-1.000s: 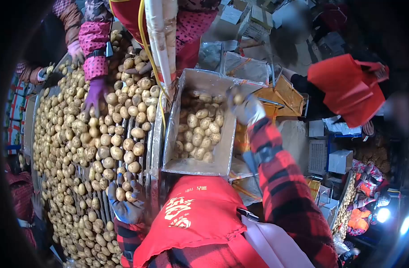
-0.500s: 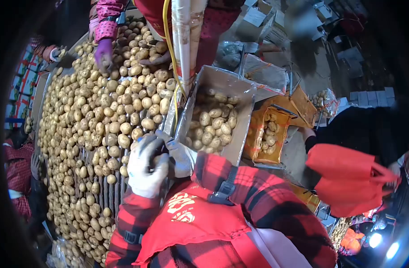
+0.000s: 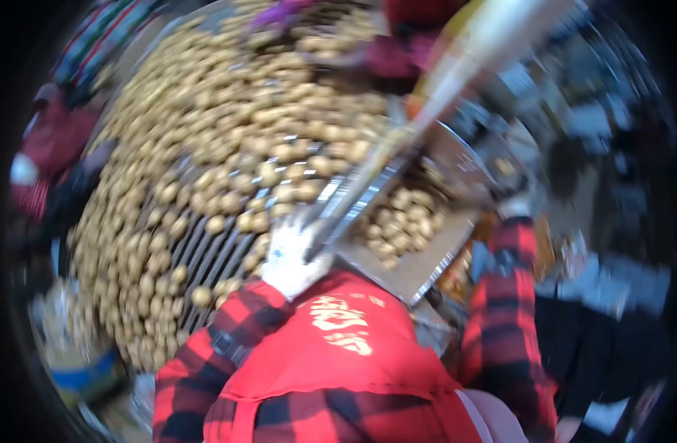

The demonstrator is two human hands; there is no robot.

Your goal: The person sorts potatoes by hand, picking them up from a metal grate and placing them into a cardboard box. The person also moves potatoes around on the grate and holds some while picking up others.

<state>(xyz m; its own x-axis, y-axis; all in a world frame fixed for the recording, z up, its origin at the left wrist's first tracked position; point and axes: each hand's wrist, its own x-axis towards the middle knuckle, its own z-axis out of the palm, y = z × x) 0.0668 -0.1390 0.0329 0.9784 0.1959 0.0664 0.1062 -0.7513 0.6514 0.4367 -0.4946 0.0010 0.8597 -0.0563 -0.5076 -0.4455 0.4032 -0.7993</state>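
Note:
My left hand (image 3: 295,255), in a white glove with grey fingertips, rests at the near edge of the slatted sorting table (image 3: 209,247). Its thumb stands apart from the fingers, next to the metal rail. Potatoes (image 3: 238,184) cover much of the slats beyond it. My right hand (image 3: 517,205), gloved too, reaches out to the right past the far side of a cardboard box (image 3: 434,269). Its fingers are smeared by motion. Inside the box lies a heap of potatoes (image 3: 405,221).
A pale post (image 3: 471,66) rises between table and box. Co-workers' sleeves show at the far side, one with a purple glove (image 3: 279,13), and another person (image 3: 57,140) stands at the left. Bags and cartons (image 3: 589,280) lie on the floor at the right.
My hands, together at the table edge before, are now apart; the right has swung out past the box. The view has turned and blurred.

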